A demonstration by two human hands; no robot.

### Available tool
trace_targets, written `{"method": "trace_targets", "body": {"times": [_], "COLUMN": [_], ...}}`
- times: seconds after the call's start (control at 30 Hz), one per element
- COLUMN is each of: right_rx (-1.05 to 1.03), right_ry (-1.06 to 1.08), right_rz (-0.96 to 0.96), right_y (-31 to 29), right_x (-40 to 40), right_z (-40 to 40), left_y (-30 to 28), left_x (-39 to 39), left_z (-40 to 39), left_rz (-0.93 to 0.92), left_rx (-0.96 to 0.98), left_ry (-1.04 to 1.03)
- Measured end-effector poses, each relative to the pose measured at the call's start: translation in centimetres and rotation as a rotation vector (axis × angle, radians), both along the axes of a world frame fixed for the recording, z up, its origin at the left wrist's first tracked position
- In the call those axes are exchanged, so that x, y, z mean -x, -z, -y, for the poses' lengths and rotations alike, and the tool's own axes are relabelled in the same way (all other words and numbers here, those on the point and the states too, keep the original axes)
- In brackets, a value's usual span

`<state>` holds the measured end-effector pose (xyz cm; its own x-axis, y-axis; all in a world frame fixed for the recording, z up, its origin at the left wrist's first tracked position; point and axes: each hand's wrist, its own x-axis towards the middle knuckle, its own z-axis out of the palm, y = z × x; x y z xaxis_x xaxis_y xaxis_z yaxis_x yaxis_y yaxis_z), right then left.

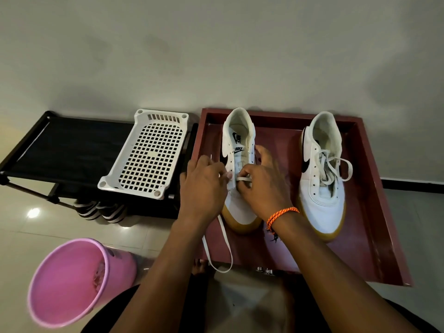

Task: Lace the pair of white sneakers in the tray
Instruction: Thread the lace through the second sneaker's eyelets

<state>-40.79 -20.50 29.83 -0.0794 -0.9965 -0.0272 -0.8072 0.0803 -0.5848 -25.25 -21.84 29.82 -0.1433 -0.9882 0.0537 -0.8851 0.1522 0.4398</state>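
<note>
Pale glossy floor tiles meet a plain grey-white wall; on the floor against the wall lies a dark red tray with raised edges. Contents of tray: two white sneakers with black side marks and tan soles, toes pointing toward the person. Right-hand sneaker, already threaded, its lace ends lying loose over the tongue. Left-hand sneaker, toward the tray's left side, eyelets mostly bare. White shoelace: one length trails from this shoe's toe end down over the tray's near edge in a long loop; a short section crosses the lower eyelets. Left hand, fingers curled, pinching the lace at the shoe's left eyelet row. Right hand, fingers curled over the shoe's front, holding the short crossing section of lace; an orange braided cord circles that wrist. Beside the tray, to the left: a black low rack carrying a white perforated plastic basket tray, with striped footwear tucked beneath. Near left foreground: a pink plastic bucket, tilted, mouth toward the camera.
</note>
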Motion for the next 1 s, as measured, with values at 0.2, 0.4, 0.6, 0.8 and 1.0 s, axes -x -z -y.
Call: {"method": "trace_targets", "body": {"times": [0.2,0.4,0.6,0.8,1.0], "right_rx": [-0.007,-0.028,-0.027,-0.004,0.016], "right_ry": [-0.002,-0.006,0.004,0.008,0.017], "right_rz": [-0.036,-0.049,-0.011,0.008,0.012], "right_y": [-0.1,-0.6,-0.3,0.1,0.4], "right_x": [0.1,0.0,0.1,0.1,0.1], "right_z": [0.1,-0.1,0.0,0.1,0.2], "left_y": [-0.8,-4.0,-4.5,-0.3,0.0], "left_x": [-0.6,-0.4,-1.2,-0.5,-0.6], "left_z": [1.3,0.4,0.6,0.2,0.6], "left_rz": [-0.618,-1.298,-1.171,-0.068,-0.125], "left_rx": [-0.043,-0.295,-0.213,-0.145,-0.115], "left_ry": [-0.003,-0.073,-0.152,0.072,0.053]}}
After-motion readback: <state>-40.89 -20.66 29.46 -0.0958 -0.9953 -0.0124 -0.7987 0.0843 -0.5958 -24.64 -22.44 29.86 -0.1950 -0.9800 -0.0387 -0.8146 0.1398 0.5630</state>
